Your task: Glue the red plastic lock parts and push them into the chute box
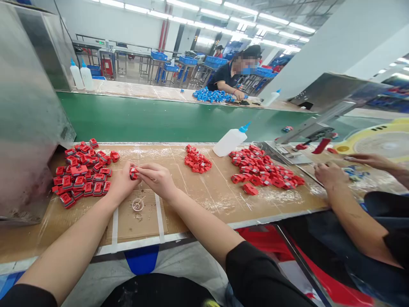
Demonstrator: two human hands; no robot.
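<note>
Between my two hands is a small red plastic part (133, 172) with a pale and dark inset. My left hand (123, 183) is closed around it from the left. From the right, the fingers of my right hand (156, 179) pinch together at its edge. Just below my hands, a small round white cup (138, 205) with a thin stick in it rests on a cardboard sheet (128, 226). To the left of my left hand lies a pile of red and grey block-like parts (83, 170). A smaller heap of red pieces (197, 160) sits to the right of my right hand.
A white squeeze bottle (229, 142) and a large red heap (263, 168) lie to the right. A co-worker's hands (334, 177) work by a metal press (287, 151). Beyond the green belt (143, 117), another person handles blue parts (211, 95). A metal housing (28, 119) bounds the left.
</note>
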